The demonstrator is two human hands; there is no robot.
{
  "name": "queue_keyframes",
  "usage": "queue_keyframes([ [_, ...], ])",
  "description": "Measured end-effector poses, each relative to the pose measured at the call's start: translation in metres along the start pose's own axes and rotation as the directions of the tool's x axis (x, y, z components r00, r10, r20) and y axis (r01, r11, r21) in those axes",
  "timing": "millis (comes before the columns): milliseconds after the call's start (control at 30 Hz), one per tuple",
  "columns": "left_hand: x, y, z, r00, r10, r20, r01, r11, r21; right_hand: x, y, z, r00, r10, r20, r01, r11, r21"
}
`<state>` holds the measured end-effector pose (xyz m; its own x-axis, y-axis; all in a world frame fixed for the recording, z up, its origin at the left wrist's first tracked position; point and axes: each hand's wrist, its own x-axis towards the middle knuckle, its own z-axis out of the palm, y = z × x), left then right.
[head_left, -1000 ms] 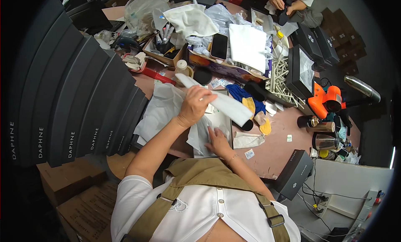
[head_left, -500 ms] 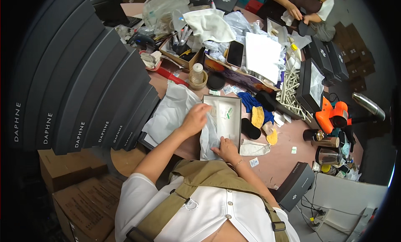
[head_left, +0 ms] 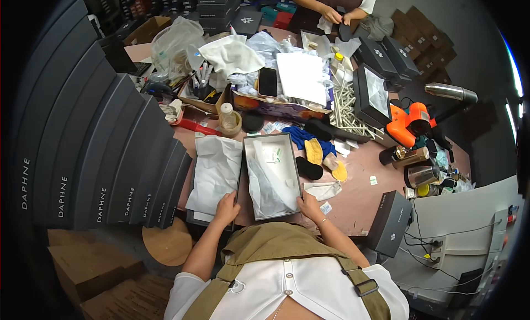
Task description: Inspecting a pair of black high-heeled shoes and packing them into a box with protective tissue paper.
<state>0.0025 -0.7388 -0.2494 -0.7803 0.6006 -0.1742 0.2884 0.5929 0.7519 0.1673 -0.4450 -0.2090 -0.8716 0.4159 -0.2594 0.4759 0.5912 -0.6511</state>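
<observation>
In front of me on the table stands an open grey shoebox (head_left: 298,176) with a pale inside. Crumpled white tissue paper (head_left: 265,190) lies along its left side, and a small green-and-white slip (head_left: 271,155) shows near its far end. My right hand (head_left: 311,206) is closed on the box's near right edge. To the left, a dark-edged box or lid (head_left: 239,174) holds a sheet of white tissue paper (head_left: 212,171). My left hand (head_left: 226,211) is closed on that piece's near right edge; its fingertips are partly hidden.
Tall stacked dark shoeboxes (head_left: 116,154) rise at the left. Dark insoles (head_left: 309,168), yellow pads (head_left: 313,152) and blue cloth (head_left: 295,137) lie right of the box. Farther right sits an orange heat gun (head_left: 406,127). Across the table, a co-worker's hands (head_left: 337,16) hold a dark piece.
Both hands have left the tissue paper inside the box and moved to box edges, the left one down and left. The tissue now lies inside the box. The whole view has shifted.
</observation>
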Motion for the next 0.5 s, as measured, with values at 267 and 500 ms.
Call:
queue_keyframes([
  [267,0.000,0.026,-0.011,0.990,0.033,-0.135,-0.053,0.988,-0.146,-0.028,-0.043,-0.041,0.986,-0.103,-0.134,0.103,0.995,-0.008],
  [500,-0.014,0.054,-0.111,0.716,-0.154,-0.681,-0.301,0.812,-0.500,-0.013,-0.097,0.012,0.970,-0.230,0.073,0.214,0.960,0.179],
])
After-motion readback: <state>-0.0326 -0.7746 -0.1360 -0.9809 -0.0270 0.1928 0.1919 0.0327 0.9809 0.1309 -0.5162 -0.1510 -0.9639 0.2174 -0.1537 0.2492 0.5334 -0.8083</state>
